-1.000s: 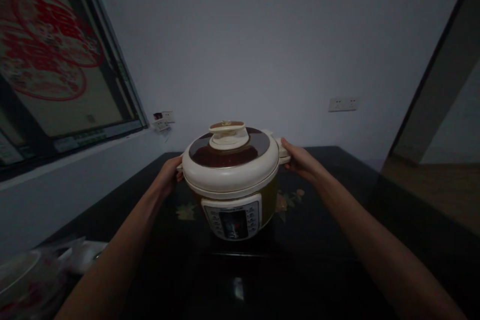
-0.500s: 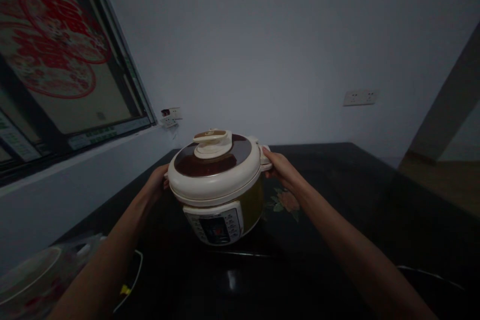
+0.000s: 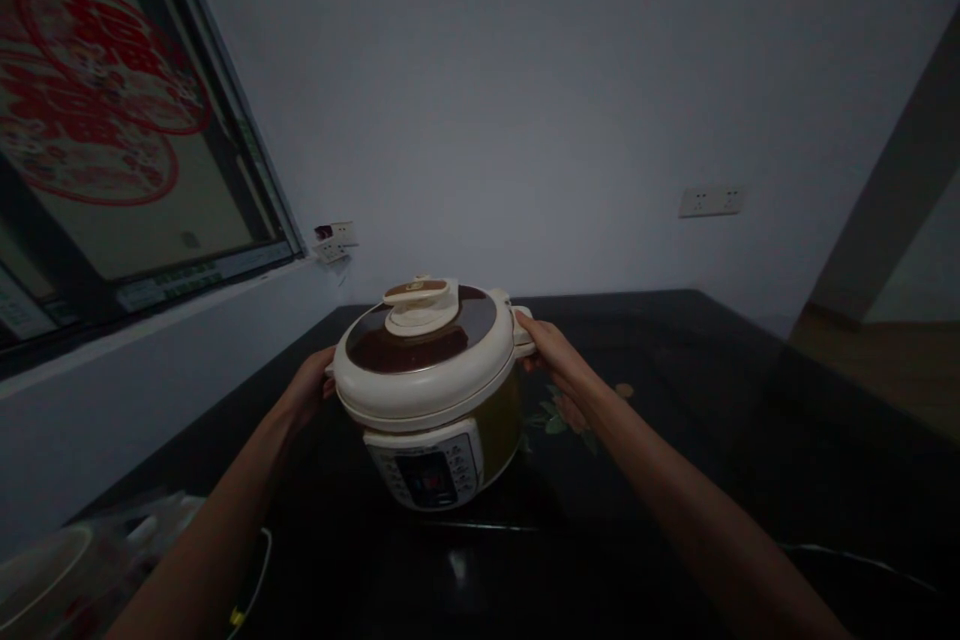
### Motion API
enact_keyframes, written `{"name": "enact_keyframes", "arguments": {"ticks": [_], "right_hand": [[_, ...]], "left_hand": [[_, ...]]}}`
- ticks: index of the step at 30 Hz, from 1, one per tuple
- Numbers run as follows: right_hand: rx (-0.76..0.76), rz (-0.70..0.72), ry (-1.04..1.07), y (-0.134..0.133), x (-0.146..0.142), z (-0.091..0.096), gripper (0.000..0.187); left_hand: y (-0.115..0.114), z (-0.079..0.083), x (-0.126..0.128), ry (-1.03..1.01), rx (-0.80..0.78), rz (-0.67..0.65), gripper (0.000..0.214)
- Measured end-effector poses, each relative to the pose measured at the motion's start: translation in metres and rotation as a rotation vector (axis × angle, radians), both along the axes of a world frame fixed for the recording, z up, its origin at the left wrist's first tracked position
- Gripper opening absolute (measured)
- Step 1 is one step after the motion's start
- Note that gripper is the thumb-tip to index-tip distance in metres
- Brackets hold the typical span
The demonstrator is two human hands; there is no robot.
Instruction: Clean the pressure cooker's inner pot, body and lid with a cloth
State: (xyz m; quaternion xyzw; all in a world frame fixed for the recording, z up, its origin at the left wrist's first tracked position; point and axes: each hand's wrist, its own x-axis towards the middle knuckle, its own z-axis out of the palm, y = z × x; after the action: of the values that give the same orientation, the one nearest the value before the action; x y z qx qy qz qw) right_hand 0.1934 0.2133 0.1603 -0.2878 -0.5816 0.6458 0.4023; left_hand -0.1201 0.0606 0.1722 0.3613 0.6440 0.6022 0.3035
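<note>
An electric pressure cooker (image 3: 442, 390) with a cream rim, a brown lid top and a control panel on its front is in the middle of the head view. It tilts slightly in the picture, and I cannot tell whether its base touches the dark table (image 3: 645, 340). My left hand (image 3: 310, 385) is closed at the handle on its left side, fingers mostly hidden. On the other side, my right hand (image 3: 551, 352) grips the right handle, thumb on top. The lid knob (image 3: 421, 305) stands between both hands, untouched.
At lower left, a container in clear plastic (image 3: 52, 570) lies near my left forearm. A white cord (image 3: 862, 558) runs at lower right. Wall sockets (image 3: 711, 201) are behind the table, with a loose socket (image 3: 334, 240) by the window (image 3: 142, 120). A printed flower (image 3: 559, 415) decorates the tabletop.
The pressure cooker sits slightly lower in the view, with both hands still on its handles. The whole view has shifted a little as well.
</note>
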Motion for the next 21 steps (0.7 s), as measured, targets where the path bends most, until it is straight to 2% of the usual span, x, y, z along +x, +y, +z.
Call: {"name": "enact_keyframes", "arguments": {"ticks": [8, 16, 21], "right_hand": [[-0.012, -0.005, 0.008, 0.0, -0.001, -0.001, 0.039], [-0.035, -0.039, -0.027, 0.002, -0.004, -0.006, 0.041], [-0.051, -0.036, -0.032, 0.002, -0.005, -0.01, 0.042]], "left_hand": [[0.0, 0.004, 0.006, -0.014, 0.006, 0.021, 0.02], [0.007, -0.005, -0.009, -0.013, -0.019, 0.016, 0.023], [0.008, -0.003, -0.012, 0.002, -0.029, 0.027, 0.024]]}}
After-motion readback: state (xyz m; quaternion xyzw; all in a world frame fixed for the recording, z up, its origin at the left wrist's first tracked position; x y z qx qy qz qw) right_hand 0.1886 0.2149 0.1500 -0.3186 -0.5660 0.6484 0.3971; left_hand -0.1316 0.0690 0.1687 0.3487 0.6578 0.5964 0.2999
